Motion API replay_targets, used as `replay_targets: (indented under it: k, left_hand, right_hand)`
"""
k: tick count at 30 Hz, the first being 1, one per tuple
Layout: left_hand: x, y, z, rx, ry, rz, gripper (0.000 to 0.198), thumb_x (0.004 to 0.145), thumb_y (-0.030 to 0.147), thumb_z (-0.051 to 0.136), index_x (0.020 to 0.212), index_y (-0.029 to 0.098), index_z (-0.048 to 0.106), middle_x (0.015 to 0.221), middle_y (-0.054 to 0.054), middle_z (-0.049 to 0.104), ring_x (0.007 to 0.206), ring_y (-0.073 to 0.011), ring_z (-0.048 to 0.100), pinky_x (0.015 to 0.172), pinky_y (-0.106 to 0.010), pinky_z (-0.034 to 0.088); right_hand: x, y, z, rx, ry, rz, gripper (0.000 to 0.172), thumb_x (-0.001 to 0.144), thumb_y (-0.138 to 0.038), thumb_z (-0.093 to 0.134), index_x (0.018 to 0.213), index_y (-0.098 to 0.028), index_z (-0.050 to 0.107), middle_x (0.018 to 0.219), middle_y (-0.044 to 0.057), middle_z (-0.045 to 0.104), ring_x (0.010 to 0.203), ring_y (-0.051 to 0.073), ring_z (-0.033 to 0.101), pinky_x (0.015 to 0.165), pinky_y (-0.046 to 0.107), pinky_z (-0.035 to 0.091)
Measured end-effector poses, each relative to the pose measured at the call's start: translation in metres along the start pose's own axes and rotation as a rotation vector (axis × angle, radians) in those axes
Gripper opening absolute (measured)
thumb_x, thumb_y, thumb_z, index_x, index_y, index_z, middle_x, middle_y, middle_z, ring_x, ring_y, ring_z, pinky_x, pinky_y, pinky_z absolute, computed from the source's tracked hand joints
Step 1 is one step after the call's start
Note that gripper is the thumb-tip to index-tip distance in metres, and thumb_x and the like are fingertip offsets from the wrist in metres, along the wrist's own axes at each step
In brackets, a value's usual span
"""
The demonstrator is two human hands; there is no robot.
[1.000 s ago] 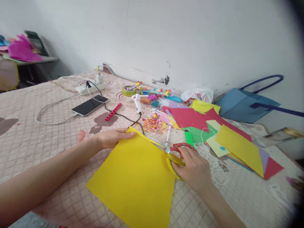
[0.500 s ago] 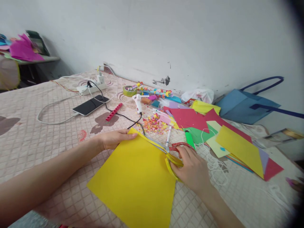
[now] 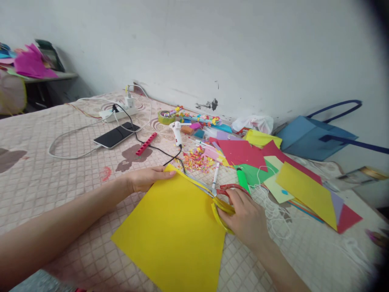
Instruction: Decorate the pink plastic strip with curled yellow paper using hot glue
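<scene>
A large yellow sheet of paper [image 3: 173, 231] slants toward me over the quilted cover. My left hand [image 3: 148, 178] pinches its far corner between thumb and fingers. In my right hand [image 3: 247, 217] is a pair of scissors [image 3: 225, 209] with red and yellow handles, my fingers through the loops. Their blades lie along the sheet's upper right edge, and a narrow yellow strip runs beside them toward my left hand. Just beyond the blades lies a white marker [image 3: 215, 175]. A green lighter-like object [image 3: 242, 178] rests past my right hand.
Paper scraps [image 3: 197, 159] and a white glue gun [image 3: 176, 133] lie beyond the sheet. Coloured papers [image 3: 308, 190], tangled white string [image 3: 275, 211] and a blue bag [image 3: 316, 136] are at right. A phone [image 3: 115, 136], a red perforated strip [image 3: 146, 144] and a power strip [image 3: 120, 113] are at left.
Almost nothing differs. The view has shifted very slightly; both hands, the scissors and the yellow sheet keep nearly the same places.
</scene>
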State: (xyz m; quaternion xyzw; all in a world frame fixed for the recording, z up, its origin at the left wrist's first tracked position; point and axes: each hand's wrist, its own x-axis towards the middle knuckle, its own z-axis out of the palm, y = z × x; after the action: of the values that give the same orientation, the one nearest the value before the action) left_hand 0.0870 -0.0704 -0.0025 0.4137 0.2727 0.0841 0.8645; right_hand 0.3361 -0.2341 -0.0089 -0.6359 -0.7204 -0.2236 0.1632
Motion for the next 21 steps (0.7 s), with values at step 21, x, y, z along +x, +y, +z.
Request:
replay_targets:
  k: [21]
  left_hand:
    - [-0.001,-0.002,0.002,0.025,-0.042,-0.004,0.022,0.074,0.028,0.067,0.089,0.012,0.069,0.091,-0.007,0.071,0.079,-0.0171,0.068,0.081,-0.024,0.051]
  right_hand:
    - [0.007,-0.011,-0.004,0.018,-0.045,0.030,0.026,0.076,-0.036,0.053,0.093,-0.016,0.053,0.082,0.007,0.062,0.077,0.022,0.059,0.064,0.031,0.044]
